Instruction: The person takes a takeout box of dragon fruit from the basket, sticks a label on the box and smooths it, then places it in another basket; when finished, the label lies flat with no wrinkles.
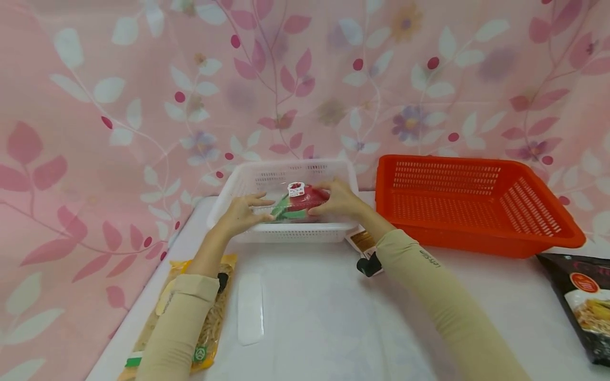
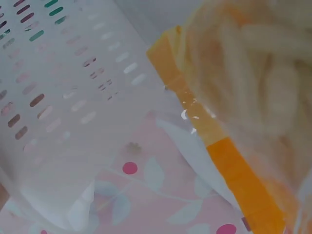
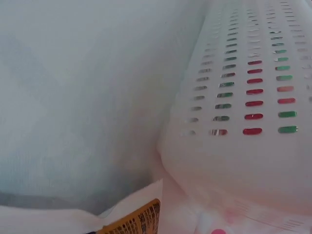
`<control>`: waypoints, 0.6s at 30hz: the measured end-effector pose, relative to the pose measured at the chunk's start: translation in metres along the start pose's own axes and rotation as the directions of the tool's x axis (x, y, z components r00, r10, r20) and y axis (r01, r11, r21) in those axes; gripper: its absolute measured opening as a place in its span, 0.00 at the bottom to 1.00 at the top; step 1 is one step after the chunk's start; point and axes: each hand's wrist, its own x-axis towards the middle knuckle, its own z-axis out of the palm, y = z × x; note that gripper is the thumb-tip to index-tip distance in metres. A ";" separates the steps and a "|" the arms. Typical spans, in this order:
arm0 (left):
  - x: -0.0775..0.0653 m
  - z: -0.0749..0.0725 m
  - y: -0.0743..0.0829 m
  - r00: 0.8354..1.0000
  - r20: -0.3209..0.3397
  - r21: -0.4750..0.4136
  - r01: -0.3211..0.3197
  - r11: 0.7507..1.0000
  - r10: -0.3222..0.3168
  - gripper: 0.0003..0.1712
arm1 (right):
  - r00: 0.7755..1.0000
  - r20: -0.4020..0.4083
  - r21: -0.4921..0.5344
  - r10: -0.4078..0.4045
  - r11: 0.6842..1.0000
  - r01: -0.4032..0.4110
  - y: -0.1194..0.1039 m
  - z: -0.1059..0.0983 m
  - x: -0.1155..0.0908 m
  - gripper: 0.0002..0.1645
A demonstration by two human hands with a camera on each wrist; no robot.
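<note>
Inside the white basket at the back is a clear plastic package with red and green contents and a white label. My right hand grips its right side, thumb in front and fingers over the top. At the package's left end, my left hand holds the clear plastic between thumb and fingers. The lower part of the package is hidden by the basket's front wall. Through the basket's slots in the right wrist view, red and green show. Neither wrist view shows the fingers clearly.
Right of the white basket stands a red basket. A yellow-edged bag lies under my left forearm, beside a clear strip. A brown-and-white packet lies near my right wrist. A black bag sits at the far right.
</note>
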 end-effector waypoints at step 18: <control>0.002 0.000 0.000 0.996 0.023 -0.007 0.081 0.997 -0.081 0.26 | 0.993 0.117 -0.083 -0.012 0.996 0.022 0.002 0.006 0.006 0.39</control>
